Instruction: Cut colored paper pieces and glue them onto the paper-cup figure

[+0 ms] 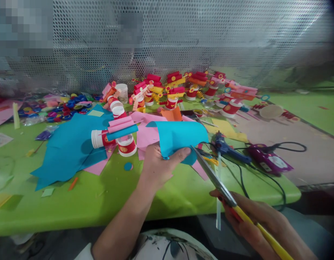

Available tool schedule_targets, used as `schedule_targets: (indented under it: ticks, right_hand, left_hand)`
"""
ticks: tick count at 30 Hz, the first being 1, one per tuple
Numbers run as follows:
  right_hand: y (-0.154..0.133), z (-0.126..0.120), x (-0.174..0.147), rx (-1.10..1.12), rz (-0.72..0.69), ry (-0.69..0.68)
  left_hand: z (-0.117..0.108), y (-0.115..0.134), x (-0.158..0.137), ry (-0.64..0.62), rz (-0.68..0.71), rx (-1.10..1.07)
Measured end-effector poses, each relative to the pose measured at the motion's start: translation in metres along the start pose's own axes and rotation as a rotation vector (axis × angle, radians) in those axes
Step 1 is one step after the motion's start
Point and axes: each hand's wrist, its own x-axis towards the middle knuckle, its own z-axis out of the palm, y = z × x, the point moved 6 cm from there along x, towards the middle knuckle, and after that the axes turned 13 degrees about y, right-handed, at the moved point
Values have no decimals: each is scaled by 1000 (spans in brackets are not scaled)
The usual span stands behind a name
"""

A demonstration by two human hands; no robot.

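My left hand (161,166) grips a curved sheet of blue paper (180,134) above the table, thumb on its near side. In my right hand (250,216) is a pair of scissors (221,186) with yellow and red handles. Their blade tips meet the paper's lower right edge, just right of my left thumb. To the left of that hand, a white cup with a red band (127,146) stands beneath pink and blue paper rolls (122,128). Another white cup (98,139) lies on its side there.
A blue glue gun (229,148) with a cord and a purple box (269,159) lie at the right. Large blue paper (72,144) covers the left middle. Several paper-and-cup models (172,94) line the back before a perforated metal panel (183,43). Colourful small pieces (66,108) are heaped at back left.
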Motion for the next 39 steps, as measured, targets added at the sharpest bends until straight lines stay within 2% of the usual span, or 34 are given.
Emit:
schedule_targets:
  ticks: [3,7,11,17,20,22,27,29,32,36,39]
  right_hand:
    - [-2,4,-2,45,14,-69]
    - [-8,0,-3,49,37,29]
    - [-15,3,-6,84,58,18]
    - [-14,3,-8,100,-18,10]
    - [-12,3,-8,60,-60,36]
    - [-11,4,-8,50,-78,50]
    - [-13,15,-9,45,-81,59]
    - [-14,20,-9,56,-69,60]
    - [-16,25,-9,87,-69,61]
    - [-18,34,-8,114,-76,40]
    - [-18,43,-8,141,-42,-3]
  left_hand:
    - [1,3,-1,-24,-8,20]
    - [1,1,-1,-74,-66,56]
    - [-2,-6,-1,-64,-160,90]
    - [-6,-1,-10,132,-224,87]
    - [-2,-5,-16,93,-296,100]
    - [-1,-9,-17,65,-313,69]
    - [-8,-17,-14,123,-358,-100]
    - [-7,-21,-16,89,-373,-124]
    - [-7,-21,-19,69,-269,-131]
    - [-19,-20,-24,205,-102,-114]
    - [-25,-17,-25,230,-48,-99]
